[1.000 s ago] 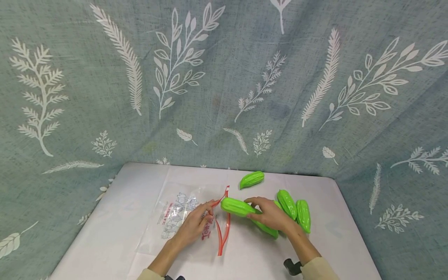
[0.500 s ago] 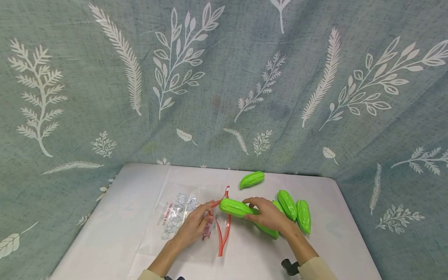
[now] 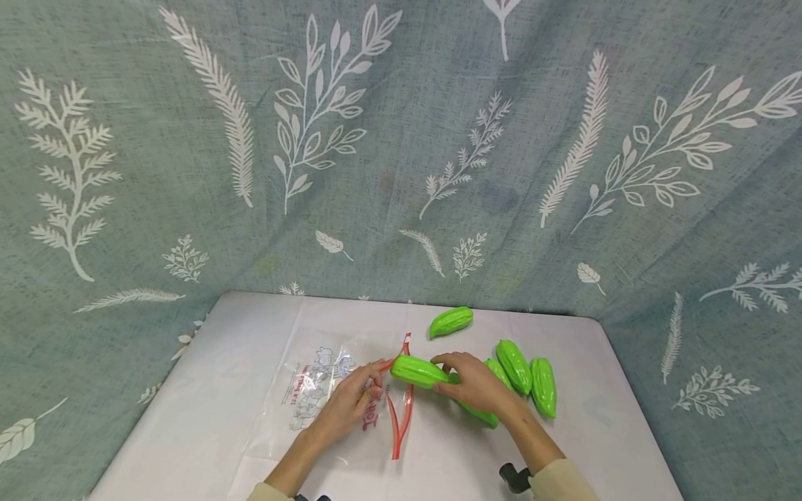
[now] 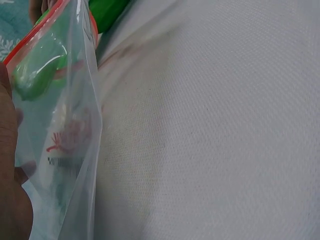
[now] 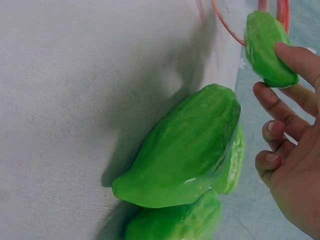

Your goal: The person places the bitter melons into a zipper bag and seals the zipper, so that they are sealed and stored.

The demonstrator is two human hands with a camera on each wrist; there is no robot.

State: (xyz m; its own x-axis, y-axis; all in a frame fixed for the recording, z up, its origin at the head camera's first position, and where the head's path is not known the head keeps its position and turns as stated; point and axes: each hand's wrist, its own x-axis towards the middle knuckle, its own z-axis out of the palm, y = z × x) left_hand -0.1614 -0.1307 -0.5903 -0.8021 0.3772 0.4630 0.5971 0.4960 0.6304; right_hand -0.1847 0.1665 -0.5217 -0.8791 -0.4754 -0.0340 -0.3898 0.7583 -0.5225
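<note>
In the head view my left hand [image 3: 347,403] pinches the red zip edge of a clear plastic zip bag [image 3: 272,424], which lies on the table with its mouth parted toward the right. Between thumb and fingers, my right hand [image 3: 473,381] holds a glossy green, ridged bitter melon [image 3: 416,371]. Its far end overlaps the bag's mouth. The left wrist view shows that melon's tip [image 4: 37,77] through the bag's clear film [image 4: 82,165]. In the right wrist view the thumb and fingers grip the melon [image 5: 267,47] at its near end, while the other fingers are bent and apart from it.
Below the right hand lies another bitter melon [image 3: 481,415]. More are grouped to the right, including one melon [image 3: 514,367] and an outer melon [image 3: 544,387]. A single melon [image 3: 451,321] rests near the back edge. A leaf-patterned curtain [image 3: 388,174] surrounds the white table [image 3: 601,431].
My right hand and its bitter melon have shifted slightly left, bringing the melon's tip further over the bag's mouth. My left hand stays in place on the bag's edge.
</note>
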